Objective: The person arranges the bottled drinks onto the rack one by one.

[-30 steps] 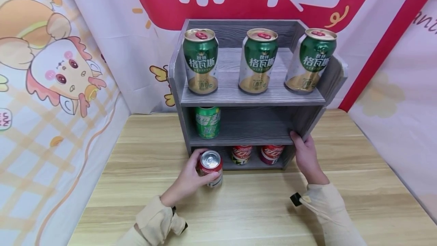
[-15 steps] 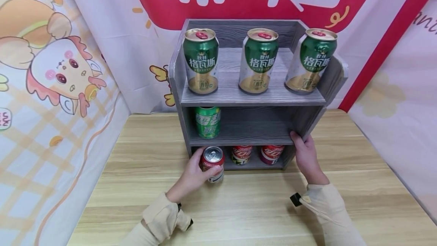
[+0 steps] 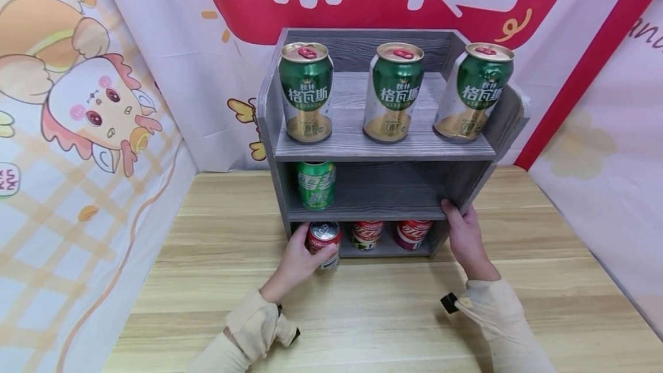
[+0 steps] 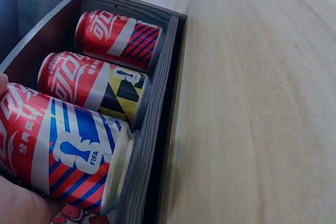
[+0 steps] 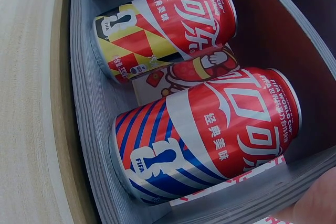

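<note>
My left hand grips a red cola can at the left front of the bottom shelf. In the left wrist view, that can's base is at the shelf's front lip, with blue and red stripes and a trophy print. My right hand holds the right side panel of the grey wooden display rack, thumb at its front edge. Two more cola cans stand on the bottom shelf: a yellow-and-black patterned one in the middle and a striped one at the right.
Three green-and-gold kvass cans stand spaced along the top shelf. A green Sprite can is at the left of the middle shelf. The rack stands on a wooden table, before a printed cloth backdrop.
My left hand has moved the cola can forward and slightly right, from the table in front of the rack to the bottom shelf's left front. The right hand keeps its place on the rack.
</note>
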The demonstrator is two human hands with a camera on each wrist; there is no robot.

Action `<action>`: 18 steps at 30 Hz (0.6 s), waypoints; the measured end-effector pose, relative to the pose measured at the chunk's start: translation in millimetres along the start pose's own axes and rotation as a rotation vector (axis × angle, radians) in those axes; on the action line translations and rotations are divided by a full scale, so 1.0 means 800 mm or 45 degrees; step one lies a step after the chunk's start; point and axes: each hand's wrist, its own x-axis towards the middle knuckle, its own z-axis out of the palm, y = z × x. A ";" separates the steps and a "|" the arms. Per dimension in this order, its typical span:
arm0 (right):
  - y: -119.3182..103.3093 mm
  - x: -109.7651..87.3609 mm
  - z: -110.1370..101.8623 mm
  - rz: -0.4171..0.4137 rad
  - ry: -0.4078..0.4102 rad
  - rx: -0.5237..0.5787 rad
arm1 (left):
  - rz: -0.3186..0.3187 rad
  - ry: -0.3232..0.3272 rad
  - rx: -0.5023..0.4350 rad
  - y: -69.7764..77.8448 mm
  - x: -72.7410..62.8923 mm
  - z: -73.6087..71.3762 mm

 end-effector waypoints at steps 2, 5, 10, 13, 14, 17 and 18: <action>0.000 0.001 0.000 -0.001 -0.003 -0.007 | -0.018 0.006 -0.009 -0.001 0.002 0.001; -0.001 0.001 0.000 0.005 -0.002 -0.022 | -0.015 0.018 0.004 -0.005 0.006 0.003; -0.003 0.000 0.000 0.023 0.011 -0.047 | 0.004 0.044 0.041 -0.008 0.010 0.007; -0.004 -0.001 0.001 0.040 0.018 -0.038 | 0.006 0.055 0.035 -0.010 0.011 0.009; -0.004 -0.001 0.001 0.044 0.020 -0.031 | 0.003 0.057 0.025 -0.011 0.012 0.010; -0.004 -0.001 0.002 0.049 0.019 -0.004 | -0.014 0.062 -0.015 -0.013 0.014 0.011; -0.004 -0.001 0.002 0.049 0.022 0.007 | -0.023 0.062 -0.027 -0.013 0.015 0.012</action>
